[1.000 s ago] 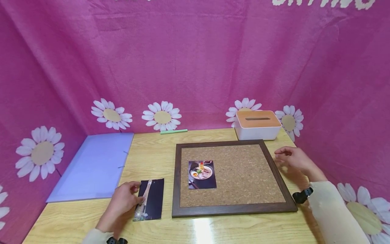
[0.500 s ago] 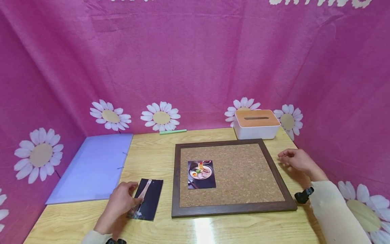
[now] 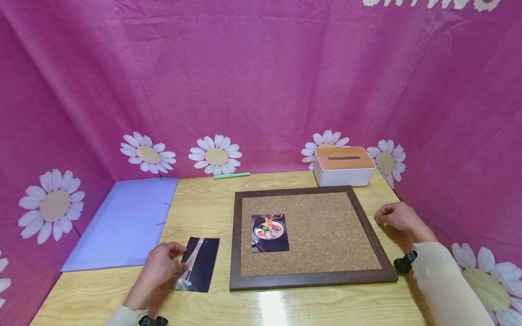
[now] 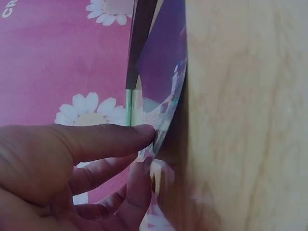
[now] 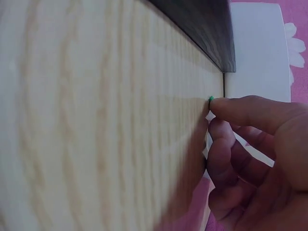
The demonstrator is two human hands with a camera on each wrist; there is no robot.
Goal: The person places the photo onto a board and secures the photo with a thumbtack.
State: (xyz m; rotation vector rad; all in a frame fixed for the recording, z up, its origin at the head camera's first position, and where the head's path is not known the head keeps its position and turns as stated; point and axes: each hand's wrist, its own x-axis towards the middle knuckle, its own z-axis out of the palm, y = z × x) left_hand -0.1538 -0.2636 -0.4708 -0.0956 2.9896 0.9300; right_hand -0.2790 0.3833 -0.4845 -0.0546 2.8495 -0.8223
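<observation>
My left hand [image 3: 161,265] pinches the left edge of a photo print [image 3: 204,265] showing a lit tower against a dark sky. The left wrist view has this photo [image 4: 166,72] bowed, its edge between thumb and finger. My right hand [image 3: 401,219] is low at the table, right of the framed corkboard [image 3: 326,235]. In the right wrist view its fingers curl, and a tiny green piece [image 5: 211,98] shows at the thumb tip with small whitish pieces by the fingers; I cannot tell whether one is pinched. A ramen photo [image 3: 270,233] lies on the board's left part.
A pale lilac folder [image 3: 126,222] lies at the left of the wooden table [image 3: 204,194]. A green pen-like stick [image 3: 232,175] lies along the back edge. The white tissue box [image 3: 345,177] with a wooden lid stands behind the corkboard, near a pink flowered curtain [image 3: 261,90].
My right hand has come down to the table and its fingers have drawn closer together. The tower photo has shifted and turned slightly with my left hand at its edge.
</observation>
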